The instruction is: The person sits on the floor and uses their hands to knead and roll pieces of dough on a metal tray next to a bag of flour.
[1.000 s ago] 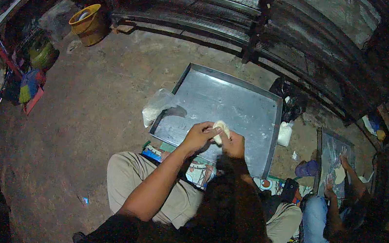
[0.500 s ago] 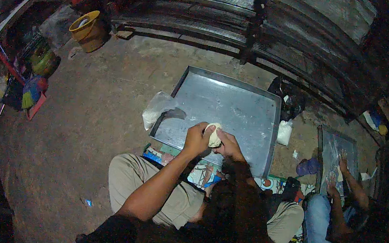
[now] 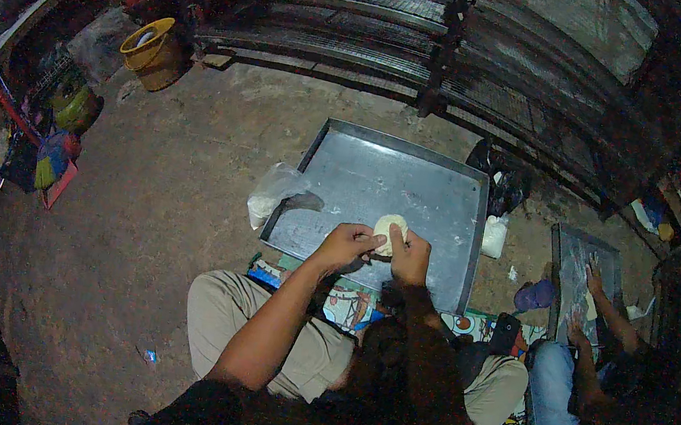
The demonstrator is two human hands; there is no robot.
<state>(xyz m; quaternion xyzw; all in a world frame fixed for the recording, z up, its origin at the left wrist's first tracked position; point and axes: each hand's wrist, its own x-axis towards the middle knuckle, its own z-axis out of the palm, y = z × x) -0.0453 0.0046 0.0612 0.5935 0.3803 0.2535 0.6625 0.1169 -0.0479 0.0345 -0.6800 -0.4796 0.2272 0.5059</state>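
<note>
A pale, rounded piece of dough [image 3: 391,223] is held up over the near part of a large metal tray [image 3: 381,166]. My left hand [image 3: 345,246] pinches its lower left edge between thumb and fingers. At its right side my right hand [image 3: 410,258] grips it, the thumb lying across the front face. The fingers behind the dough are hidden. White smears mark the tray's bare surface. A clear plastic bag [image 3: 272,195] rests against the tray's left edge.
At right, another person's hands [image 3: 589,284] work over a second metal tray [image 3: 562,259]. A white bag [image 3: 494,236] and a purple item [image 3: 533,295] lie between the trays. A yellow bucket [image 3: 157,59] stands far left, beside dark racks [image 3: 312,37]. A phone [image 3: 504,333] lies near my knee.
The dough has moved slightly up and to the right and now looks wider and flatter. My right hand has turned more upright, with its thumb on the dough's face.
</note>
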